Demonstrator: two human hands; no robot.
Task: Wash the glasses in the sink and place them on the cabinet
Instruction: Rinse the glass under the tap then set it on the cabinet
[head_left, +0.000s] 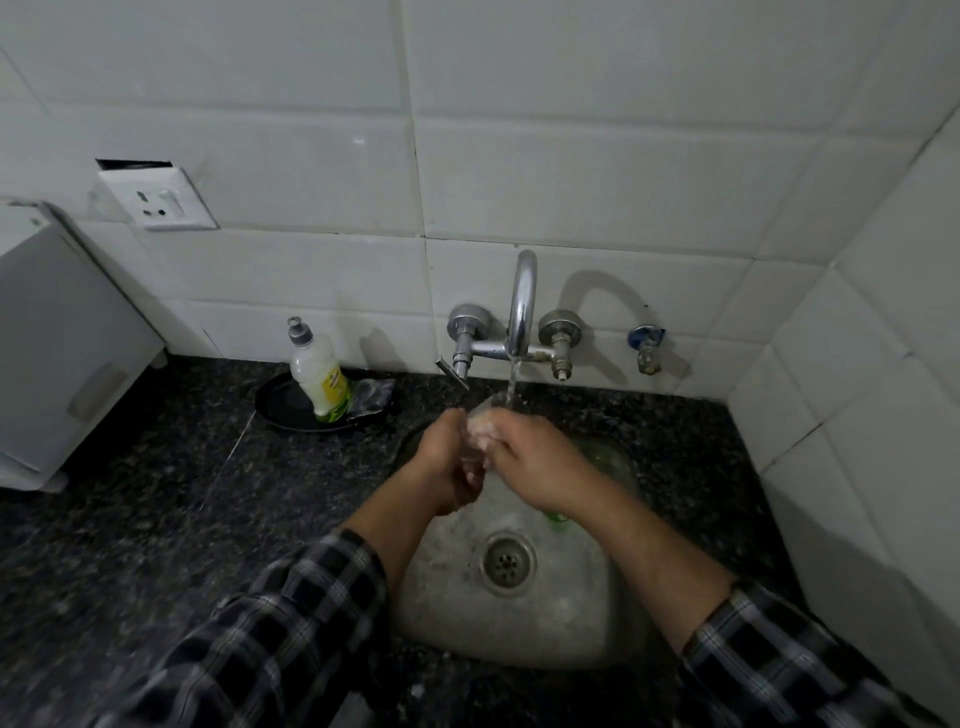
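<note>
Both hands meet over the sink (524, 629), just below the tap (521, 306) spout. The left hand (447, 460) has its fingers curled round the lower part of the glass (482, 415). The right hand (537, 460) wraps its fingers round the glass from the other side, so the two hands touch. The glass is clear and blurred, mostly hidden by the fingers, and only its top edge shows above them. It is tilted up toward the spout, held in the air over the basin. The water stream (512, 379) runs from the tap straight down onto the glass top. The drain (508, 560) sits below both hands, nearer the person. A green thing (557, 520) peeks out under the right wrist, too hidden to tell what it is. Left of the left hand, on the dark speckled counter (156, 493), a soap bottle (318, 376) stands upright on a black dish (280, 413), with a crumpled wrapper (371, 397) beside it. Farther left is a white box (67, 353), and above it a wall socket (156, 200). Right of the right hand, on the tiled wall, is a small blue-handled valve (645, 343). Both forearms have plaid sleeves (291, 623) pushed up.
</note>
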